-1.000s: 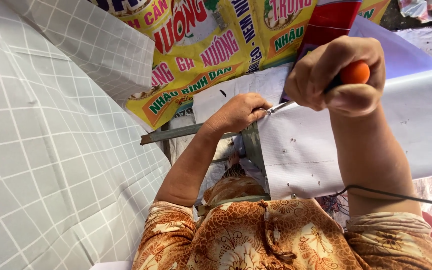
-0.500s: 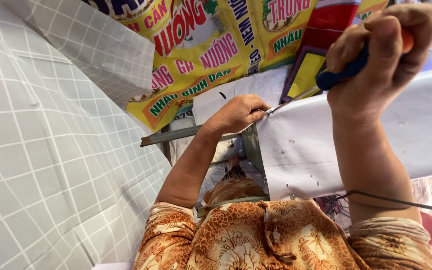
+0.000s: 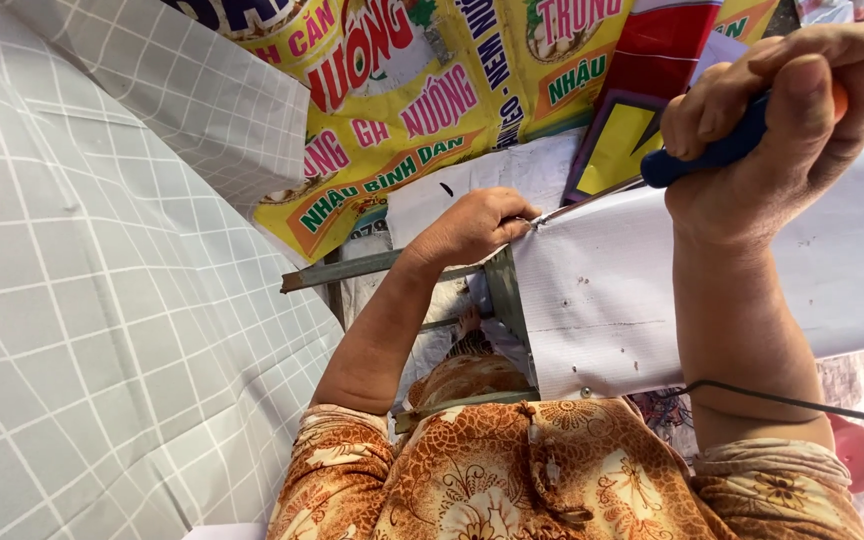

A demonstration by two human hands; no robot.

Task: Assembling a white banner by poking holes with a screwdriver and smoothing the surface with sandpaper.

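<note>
Nearest the camera is the person's orange flower-patterned blouse, and both bare forearms reach away from it toward a white sheet stretched over a grey metal frame. A thin black cord crosses the right forearm just above the sleeve.

The right hand is raised, wrist straight, fist clamped around the blue and orange handle of a screwdriver. The tool's long axis runs from the upper right down to the left; its thin metal shaft ends with the tip at the sheet's upper left corner.

The left hand rests with the elbow bent, fingers curled down over that same corner, pinching the sheet against the frame bar just beside the tip. The two hands are well apart, joined only by the line of the tool.

The sheet's left edge hangs along a frame upright; small holes dot the surface near it. To the left, a grey grid-patterned tarp closes in the room; there is open space only between it and the frame. Beyond the hands lie yellow printed banners and a red one.
</note>
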